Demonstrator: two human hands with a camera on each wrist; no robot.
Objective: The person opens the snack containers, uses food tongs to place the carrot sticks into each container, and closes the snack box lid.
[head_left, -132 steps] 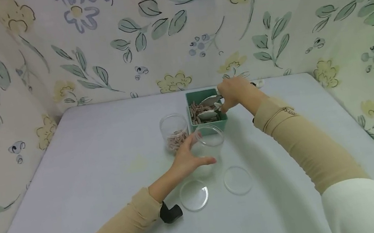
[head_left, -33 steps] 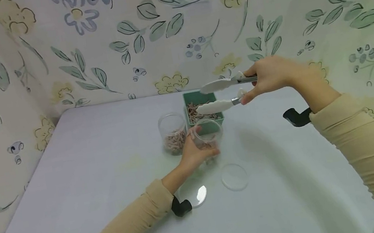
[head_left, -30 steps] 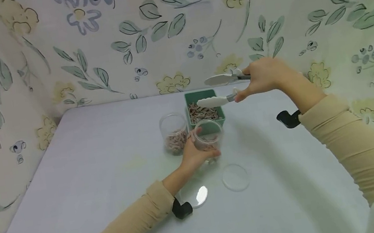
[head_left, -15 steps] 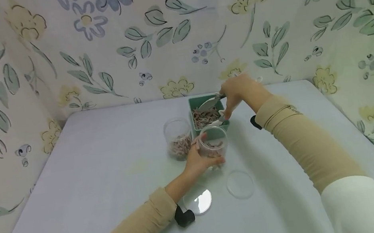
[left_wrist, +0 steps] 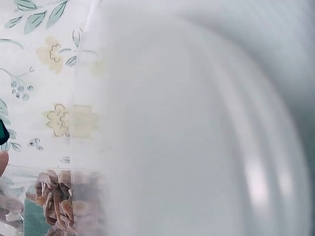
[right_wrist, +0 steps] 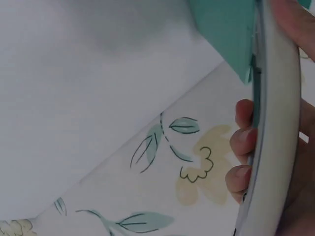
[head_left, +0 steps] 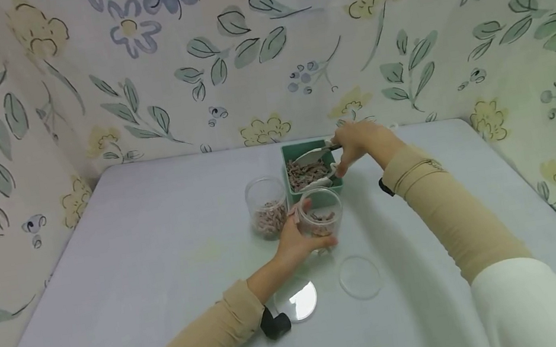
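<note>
In the head view, my left hand (head_left: 296,244) holds a clear plastic jar (head_left: 332,222), its fingers and thumb around the side. Some brownish strip-like pieces (head_left: 321,216) lie inside that jar. My right hand (head_left: 364,141) grips a pair of tongs (head_left: 312,156), whose spread white heads reach down into a green container (head_left: 298,149) of the same pieces. The right wrist view shows curled fingers (right_wrist: 241,179) around the tongs' pale handle (right_wrist: 279,123), with the green container (right_wrist: 226,39) beyond. Blurred clear plastic (left_wrist: 187,123) fills most of the left wrist view.
A second clear jar (head_left: 263,190), partly filled with the brown pieces, stands left of the held one. Two clear round lids lie nearer on the white table (head_left: 162,263): a left lid (head_left: 299,302) and a right lid (head_left: 359,278). Floral cloth (head_left: 253,81) hangs behind.
The held jar looked empty 4.4 seconds ago and now contains pieces. About a second ago the tongs were raised, spread above the green container; they have since gone down into it. My left hand barely moved.
</note>
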